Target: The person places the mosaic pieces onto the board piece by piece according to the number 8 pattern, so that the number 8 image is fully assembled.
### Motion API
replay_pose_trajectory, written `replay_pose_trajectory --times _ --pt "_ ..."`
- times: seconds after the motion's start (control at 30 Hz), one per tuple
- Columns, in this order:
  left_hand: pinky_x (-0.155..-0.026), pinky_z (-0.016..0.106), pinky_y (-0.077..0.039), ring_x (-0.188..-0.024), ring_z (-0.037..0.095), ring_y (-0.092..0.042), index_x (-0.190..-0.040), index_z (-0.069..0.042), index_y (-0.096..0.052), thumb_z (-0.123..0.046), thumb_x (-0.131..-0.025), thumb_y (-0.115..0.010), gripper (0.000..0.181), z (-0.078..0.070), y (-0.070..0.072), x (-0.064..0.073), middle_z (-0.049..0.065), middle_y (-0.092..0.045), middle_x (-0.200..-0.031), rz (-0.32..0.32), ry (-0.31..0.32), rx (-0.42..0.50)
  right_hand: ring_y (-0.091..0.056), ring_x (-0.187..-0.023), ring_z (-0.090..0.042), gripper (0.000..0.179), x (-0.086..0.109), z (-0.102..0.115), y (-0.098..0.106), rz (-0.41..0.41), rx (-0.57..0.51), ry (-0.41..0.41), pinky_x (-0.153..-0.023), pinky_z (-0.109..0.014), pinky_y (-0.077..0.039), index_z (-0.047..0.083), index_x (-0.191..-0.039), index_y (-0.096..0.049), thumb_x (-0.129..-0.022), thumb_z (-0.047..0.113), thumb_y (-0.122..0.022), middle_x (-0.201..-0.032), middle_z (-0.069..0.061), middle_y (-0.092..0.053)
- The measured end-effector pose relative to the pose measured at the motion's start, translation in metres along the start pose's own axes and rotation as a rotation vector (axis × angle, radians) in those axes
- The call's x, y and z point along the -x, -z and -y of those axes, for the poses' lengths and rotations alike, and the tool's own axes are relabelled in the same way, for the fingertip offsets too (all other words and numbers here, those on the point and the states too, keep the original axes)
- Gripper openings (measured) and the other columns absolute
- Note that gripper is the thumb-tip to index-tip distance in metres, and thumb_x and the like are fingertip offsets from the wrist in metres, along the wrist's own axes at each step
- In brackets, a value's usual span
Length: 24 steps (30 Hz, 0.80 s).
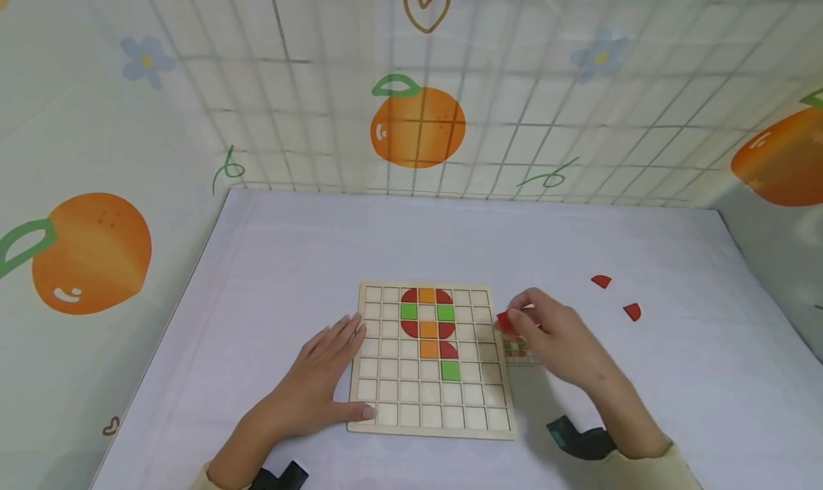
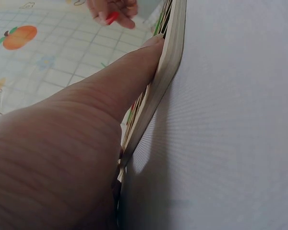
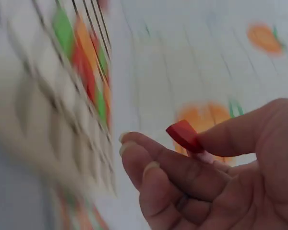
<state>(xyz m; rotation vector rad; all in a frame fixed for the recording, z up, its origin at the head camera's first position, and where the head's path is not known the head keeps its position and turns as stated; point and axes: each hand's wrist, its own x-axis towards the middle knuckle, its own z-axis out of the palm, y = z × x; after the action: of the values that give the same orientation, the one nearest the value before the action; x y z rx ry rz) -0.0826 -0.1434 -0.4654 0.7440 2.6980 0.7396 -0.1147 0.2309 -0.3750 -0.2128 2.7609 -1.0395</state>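
Note:
A square wooden grid board (image 1: 392, 428) lies on the table, with red quarter-round, orange square and green square pieces set in several of its cells. My left hand (image 1: 315, 383) rests at the board's left side, fingers straight, the thumb on its lower left corner. In the left wrist view the thumb (image 2: 129, 72) presses on the board's edge (image 2: 165, 72). My right hand (image 1: 559, 336) pinches a red piece (image 1: 504, 321) between thumb and finger, just off the board's right edge. The right wrist view shows this red piece (image 3: 184, 136) raised above the table.
A small pattern card (image 1: 516, 349) lies right of the board, partly under my right hand. Two red quarter-round pieces, one farther back (image 1: 601, 281) and one nearer (image 1: 633, 311), lie at the right. A patterned cloth wall (image 1: 308, 133) stands behind the table.

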Motion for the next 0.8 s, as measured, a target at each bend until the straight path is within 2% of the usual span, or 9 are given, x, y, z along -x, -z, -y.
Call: replay_pose_trajectory --times 0.1,0.17,0.27,0.4,0.53,0.63,0.8 --pt "-0.127 0.046 -0.004 -0.16 0.016 0.003 -0.169 -0.014 -0.013 -0.07 -0.083 -0.076 0.12 -0.001 0.001 0.0 -0.002 -0.003 -0.176 0.002 0.006 0.01 -0.062 -0.079 -0.021 0.01 0.002 0.019 -0.024 0.117 -0.081 0.02 -0.065 -0.031 -0.052 0.009 -0.111 -0.058 -0.109 0.018 -0.054 -0.09 -0.003 -0.068" --pt "-0.127 0.046 -0.004 -0.16 0.015 0.003 -0.169 -0.014 -0.014 -0.069 -0.083 -0.076 0.12 -0.001 0.001 0.0 -0.003 -0.003 -0.176 0.0 0.005 0.016 -0.057 -0.075 -0.019 0.007 0.002 0.024 -0.035 0.148 -0.082 0.024 -0.064 -0.029 -0.049 0.011 -0.108 -0.058 -0.108 0.017 -0.055 -0.082 -0.001 -0.062" --pt "-0.127 0.046 -0.004 -0.16 0.016 0.003 -0.169 -0.013 -0.014 -0.069 -0.083 -0.076 0.12 0.0 0.002 0.001 -0.002 -0.003 -0.176 -0.004 -0.002 0.02 -0.056 -0.075 -0.018 0.006 0.003 0.026 -0.044 0.138 -0.068 0.009 -0.066 -0.03 -0.049 0.011 -0.107 -0.059 -0.107 0.015 -0.055 -0.082 0.0 -0.061" --pt "-0.127 0.046 -0.004 -0.161 0.016 0.002 -0.169 -0.012 -0.013 -0.069 -0.084 -0.076 0.12 0.001 0.003 0.001 -0.002 -0.003 -0.176 -0.003 -0.006 0.023 -0.059 -0.083 -0.018 0.006 0.002 0.024 -0.046 0.105 -0.054 0.017 -0.071 -0.034 -0.053 0.01 -0.106 -0.06 -0.106 0.014 -0.056 -0.092 0.0 -0.066" --pt "-0.127 0.045 -0.004 -0.161 0.017 0.002 -0.168 -0.011 -0.014 -0.068 -0.083 -0.077 0.12 0.001 0.005 0.002 -0.001 -0.003 -0.176 -0.001 -0.001 0.025 -0.058 -0.077 -0.018 0.004 0.001 0.024 -0.048 0.123 -0.063 0.044 -0.067 -0.03 -0.051 0.011 -0.105 -0.061 -0.105 0.013 -0.058 -0.087 0.0 -0.065" --pt "-0.127 0.045 -0.004 -0.161 0.017 0.001 -0.168 -0.01 -0.015 -0.068 -0.083 -0.077 0.12 0.001 0.005 0.002 -0.001 -0.004 -0.175 -0.005 0.003 0.029 -0.057 -0.076 -0.018 0.005 0.001 0.025 -0.046 0.146 -0.06 0.042 -0.065 -0.029 -0.051 0.011 -0.106 -0.062 -0.105 0.014 -0.058 -0.086 0.0 -0.064" --pt "-0.127 0.043 -0.003 -0.161 0.016 0.001 -0.169 -0.012 -0.015 -0.07 -0.084 -0.075 0.119 0.001 0.003 0.001 -0.001 -0.005 -0.175 -0.001 0.003 0.023 -0.059 -0.086 -0.016 0.005 0.004 0.027 -0.038 0.119 -0.024 0.06 -0.07 -0.03 -0.053 0.013 -0.102 -0.067 -0.104 0.018 -0.065 -0.089 0.007 -0.066"
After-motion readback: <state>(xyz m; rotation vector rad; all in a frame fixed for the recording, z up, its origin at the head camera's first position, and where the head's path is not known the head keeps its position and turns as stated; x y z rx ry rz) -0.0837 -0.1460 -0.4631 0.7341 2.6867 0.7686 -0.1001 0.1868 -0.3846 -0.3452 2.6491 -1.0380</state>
